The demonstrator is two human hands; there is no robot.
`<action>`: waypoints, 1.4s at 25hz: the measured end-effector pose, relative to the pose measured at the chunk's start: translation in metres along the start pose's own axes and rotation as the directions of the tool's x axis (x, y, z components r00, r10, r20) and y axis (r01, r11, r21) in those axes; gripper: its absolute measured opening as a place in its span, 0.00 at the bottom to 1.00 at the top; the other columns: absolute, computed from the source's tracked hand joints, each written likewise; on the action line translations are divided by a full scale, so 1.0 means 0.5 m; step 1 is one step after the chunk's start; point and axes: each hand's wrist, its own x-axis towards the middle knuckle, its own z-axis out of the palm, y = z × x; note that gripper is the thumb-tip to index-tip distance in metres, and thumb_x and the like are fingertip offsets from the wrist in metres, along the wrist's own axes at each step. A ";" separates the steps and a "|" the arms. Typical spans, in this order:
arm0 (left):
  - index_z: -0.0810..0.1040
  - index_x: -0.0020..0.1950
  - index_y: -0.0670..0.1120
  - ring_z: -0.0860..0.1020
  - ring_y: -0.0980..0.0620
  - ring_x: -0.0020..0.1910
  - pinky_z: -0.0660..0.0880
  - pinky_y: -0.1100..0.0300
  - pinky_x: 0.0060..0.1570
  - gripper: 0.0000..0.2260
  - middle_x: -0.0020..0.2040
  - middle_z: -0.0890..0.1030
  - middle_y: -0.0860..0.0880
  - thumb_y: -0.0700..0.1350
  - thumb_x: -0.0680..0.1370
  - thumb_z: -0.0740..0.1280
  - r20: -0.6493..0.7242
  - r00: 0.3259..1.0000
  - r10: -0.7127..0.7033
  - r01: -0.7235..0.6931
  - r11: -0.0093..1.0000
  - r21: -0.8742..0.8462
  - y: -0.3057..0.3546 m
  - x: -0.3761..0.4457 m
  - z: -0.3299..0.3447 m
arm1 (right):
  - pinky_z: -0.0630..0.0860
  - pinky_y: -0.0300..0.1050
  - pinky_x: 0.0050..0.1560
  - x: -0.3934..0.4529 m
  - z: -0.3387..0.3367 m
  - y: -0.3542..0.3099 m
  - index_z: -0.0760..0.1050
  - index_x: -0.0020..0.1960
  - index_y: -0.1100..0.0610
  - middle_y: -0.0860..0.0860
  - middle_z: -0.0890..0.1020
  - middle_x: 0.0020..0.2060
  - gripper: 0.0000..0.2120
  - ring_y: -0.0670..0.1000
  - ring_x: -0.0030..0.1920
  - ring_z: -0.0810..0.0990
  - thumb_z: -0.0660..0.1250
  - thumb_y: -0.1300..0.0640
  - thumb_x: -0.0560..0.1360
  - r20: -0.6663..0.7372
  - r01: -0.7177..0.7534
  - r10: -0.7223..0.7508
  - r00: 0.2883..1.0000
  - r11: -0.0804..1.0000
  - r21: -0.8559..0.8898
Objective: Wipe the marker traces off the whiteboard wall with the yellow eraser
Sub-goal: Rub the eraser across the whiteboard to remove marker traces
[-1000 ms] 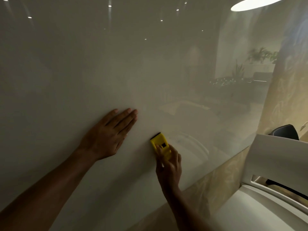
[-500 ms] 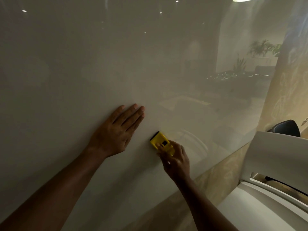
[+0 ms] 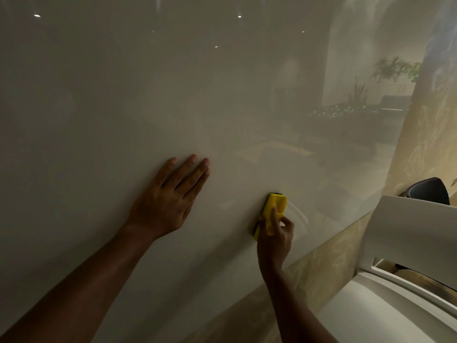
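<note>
Glossy whiteboard wall (image 3: 123, 95) mirrors ceiling lights; left hand (image 3: 170, 199) lies flat, right hand (image 3: 274, 241) pinches yellow eraser (image 3: 273, 209) against it

A single head-worn camera supplied the only view, so no second view shared any part of the scene. It looked forward and slightly down, set close to the glossy whiteboard wall (image 3: 123, 95), which filled the upper left and centre of the frame and receded toward the upper right. Both forearms entered from the bottom edge, the left hand (image 3: 170, 201) at centre and the right hand (image 3: 275, 240) just right of centre, within arm's reach. The wide lens bowed the white furniture (image 3: 408, 243) along the lower right edge
</note>
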 end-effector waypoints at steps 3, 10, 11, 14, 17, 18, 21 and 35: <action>0.54 0.85 0.40 0.54 0.38 0.84 0.51 0.40 0.82 0.30 0.86 0.54 0.43 0.46 0.84 0.56 -0.005 1.000 -0.017 0.017 1.000 0.004 0.014 0.006 0.007 | 0.80 0.47 0.44 -0.022 0.000 0.031 0.82 0.66 0.51 0.55 0.78 0.59 0.22 0.52 0.53 0.79 0.79 0.60 0.73 0.114 0.553 -0.542 0.832 0.828 -0.099; 0.52 0.85 0.39 0.53 0.39 0.85 0.50 0.45 0.83 0.31 0.86 0.53 0.42 0.46 0.84 0.55 0.024 0.999 -0.036 0.036 0.999 -0.020 0.068 0.037 0.031 | 0.80 0.48 0.42 -0.012 0.007 0.051 0.80 0.69 0.52 0.60 0.76 0.61 0.25 0.57 0.49 0.80 0.79 0.59 0.73 0.105 0.368 -0.358 0.928 0.924 -0.103; 0.52 0.85 0.39 0.53 0.40 0.85 0.50 0.45 0.83 0.31 0.86 0.53 0.42 0.46 0.84 0.55 0.025 0.999 -0.030 0.030 0.999 -0.018 0.077 0.043 0.035 | 0.81 0.47 0.42 -0.016 0.006 0.057 0.81 0.67 0.53 0.61 0.77 0.61 0.25 0.56 0.51 0.79 0.80 0.61 0.71 0.148 0.509 -0.493 0.857 0.854 -0.105; 0.53 0.85 0.39 0.54 0.41 0.85 0.50 0.46 0.83 0.30 0.86 0.54 0.42 0.46 0.84 0.53 0.019 1.000 -0.016 0.017 1.000 -0.005 0.101 0.054 0.045 | 0.77 0.47 0.46 -0.007 0.005 0.060 0.79 0.69 0.50 0.59 0.76 0.60 0.24 0.56 0.53 0.79 0.78 0.59 0.74 0.072 0.238 -0.237 0.969 0.971 -0.016; 0.53 0.85 0.39 0.54 0.41 0.84 0.50 0.46 0.83 0.30 0.86 0.54 0.42 0.46 0.84 0.54 0.030 0.999 -0.016 0.016 1.000 0.005 0.117 0.062 0.051 | 0.70 0.44 0.52 -0.018 0.027 0.042 0.71 0.74 0.44 0.54 0.73 0.56 0.26 0.56 0.56 0.78 0.73 0.51 0.79 0.038 -0.309 0.307 0.951 0.933 0.185; 0.53 0.85 0.39 0.54 0.40 0.84 0.50 0.46 0.83 0.30 0.86 0.54 0.42 0.46 0.84 0.54 0.033 0.999 -0.015 0.015 1.000 0.004 0.121 0.064 0.052 | 0.70 0.43 0.52 -0.036 0.031 0.035 0.70 0.75 0.45 0.53 0.72 0.56 0.26 0.55 0.55 0.77 0.72 0.52 0.79 0.033 -0.255 0.252 0.967 0.956 0.145; 0.53 0.85 0.39 0.54 0.40 0.84 0.49 0.45 0.83 0.30 0.86 0.54 0.42 0.46 0.84 0.54 0.041 0.999 -0.014 0.014 1.000 0.012 0.132 0.067 0.056 | 0.78 0.45 0.42 -0.120 0.028 0.039 0.74 0.74 0.51 0.57 0.74 0.61 0.28 0.46 0.48 0.74 0.77 0.57 0.75 0.130 0.202 -0.201 0.971 0.979 0.004; 0.55 0.85 0.38 0.55 0.40 0.84 0.54 0.46 0.82 0.31 0.86 0.54 0.41 0.45 0.83 0.58 0.056 0.996 0.069 -0.065 0.995 -0.071 0.112 0.078 0.056 | 0.82 0.47 0.41 -0.075 0.002 0.020 0.78 0.70 0.44 0.56 0.77 0.65 0.24 0.55 0.55 0.81 0.76 0.51 0.76 0.191 0.253 -0.233 0.954 0.963 -0.088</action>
